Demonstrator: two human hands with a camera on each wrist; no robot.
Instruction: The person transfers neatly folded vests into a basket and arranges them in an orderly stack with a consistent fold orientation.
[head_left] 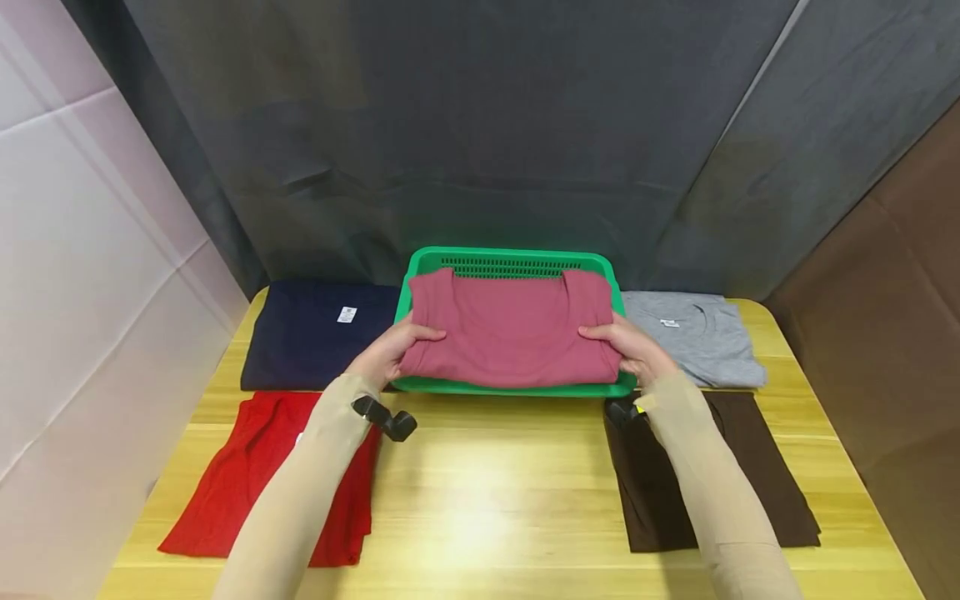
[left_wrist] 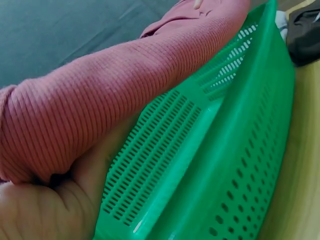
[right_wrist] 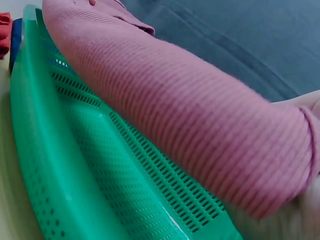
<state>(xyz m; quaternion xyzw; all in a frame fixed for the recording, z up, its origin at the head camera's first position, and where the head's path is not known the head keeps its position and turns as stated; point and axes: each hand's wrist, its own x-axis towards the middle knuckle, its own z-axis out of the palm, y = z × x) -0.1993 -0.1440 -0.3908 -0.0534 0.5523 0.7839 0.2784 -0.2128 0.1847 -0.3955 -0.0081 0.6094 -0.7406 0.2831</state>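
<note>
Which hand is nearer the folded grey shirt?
Right. The right hand grips the pink garment's right edge, just beside the grey shirt. The left hand holds the garment's opposite edge, across the green basket from it.

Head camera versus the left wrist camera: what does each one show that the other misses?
Only the head view shows both hands, left hand and right hand, gripping the folded pink shirt, plus the navy shirt, red shirt and grey shirt on the wooden table. Only the left wrist view shows the shirt's ribbed knit and the basket's slotted floor close up. Both show the pink shirt over the green basket.
</note>
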